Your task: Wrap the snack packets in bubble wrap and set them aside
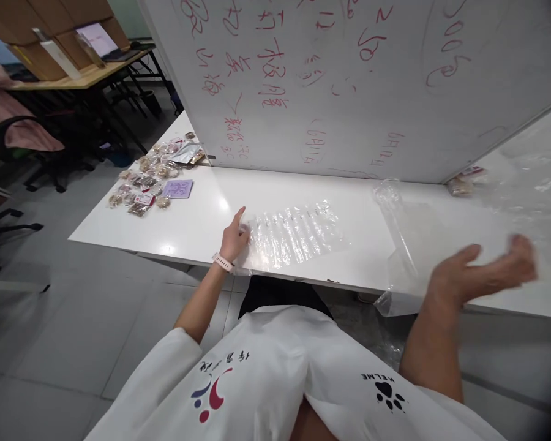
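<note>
A fanned row of overlapping clear plastic bags (296, 236) lies on the white table in front of me. My left hand (233, 239) rests at the left end of this row, touching the film. Its index finger is stretched out and its thumb lies apart over the bags; the other fingers are mostly hidden. My right hand (489, 272), smeared by motion, is raised over the table's right side. Its thumb stands away from the fingers and nothing shows in it. Beneath and left of it lies a large clear plastic sheet or bag (406, 245), partly hanging over the front edge.
Several small packaged items (149, 180) are heaped on the table's left end beside a purple card (178, 188). A whiteboard (303, 92) with red writing stands along the back. Crumpled clear plastic (528, 177) lies at far right, near another small packet (460, 186).
</note>
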`<state>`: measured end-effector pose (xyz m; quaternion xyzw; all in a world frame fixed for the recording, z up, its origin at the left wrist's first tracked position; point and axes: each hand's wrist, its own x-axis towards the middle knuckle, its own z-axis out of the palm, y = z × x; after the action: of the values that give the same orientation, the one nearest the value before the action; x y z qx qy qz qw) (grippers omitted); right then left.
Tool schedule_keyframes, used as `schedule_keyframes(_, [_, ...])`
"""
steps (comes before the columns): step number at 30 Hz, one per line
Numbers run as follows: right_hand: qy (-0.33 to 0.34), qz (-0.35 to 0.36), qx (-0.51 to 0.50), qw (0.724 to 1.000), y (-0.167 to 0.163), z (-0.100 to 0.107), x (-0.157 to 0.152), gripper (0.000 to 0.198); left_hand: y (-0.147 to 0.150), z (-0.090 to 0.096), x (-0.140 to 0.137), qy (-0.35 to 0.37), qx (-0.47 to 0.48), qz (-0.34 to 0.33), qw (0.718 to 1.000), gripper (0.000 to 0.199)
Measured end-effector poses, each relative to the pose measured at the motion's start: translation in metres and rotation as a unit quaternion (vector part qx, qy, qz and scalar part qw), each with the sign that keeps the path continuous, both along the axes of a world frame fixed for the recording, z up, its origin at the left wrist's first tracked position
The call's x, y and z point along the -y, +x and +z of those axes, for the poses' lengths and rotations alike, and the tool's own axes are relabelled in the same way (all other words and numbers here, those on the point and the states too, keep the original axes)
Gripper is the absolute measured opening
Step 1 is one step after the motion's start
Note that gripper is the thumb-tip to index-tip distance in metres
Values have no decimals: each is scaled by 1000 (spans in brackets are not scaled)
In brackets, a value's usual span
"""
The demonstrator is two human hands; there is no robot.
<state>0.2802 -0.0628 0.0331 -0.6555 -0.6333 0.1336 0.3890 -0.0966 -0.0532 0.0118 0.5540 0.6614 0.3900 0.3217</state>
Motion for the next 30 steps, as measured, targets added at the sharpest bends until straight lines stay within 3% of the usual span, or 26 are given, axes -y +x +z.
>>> schedule_keyframes(4, [-47,134,122,982,-77,-15,-12,67,8,-1,-40,-19,-126,-53,990,84])
schedule_keyframes(9, [-111,260,245,927,-136,-48,-36,67,-14,-6,-62,53,-258,-9,965,84])
schedule_keyframes(13, [-116,254,281,918,-143,-67,-42,68,-80,-3,-69,15,-380,130,915,81])
schedule_keyframes(17, [-91,247,285,922,-139,-73,-42,66,-153,2,-78,-69,-402,255,877,90])
schedule_keyframes(21, [-76,244,295,921,-139,-76,-42,65,-197,11,-95,-87,-378,299,872,102])
schedule_keyframes(26, [-65,234,306,921,-139,-78,-42,63,-237,24,-118,-84,-370,326,866,102])
schedule_keyframes(30, [-58,231,309,921,-139,-79,-42,60,-284,24,-120,-157,-326,377,853,103])
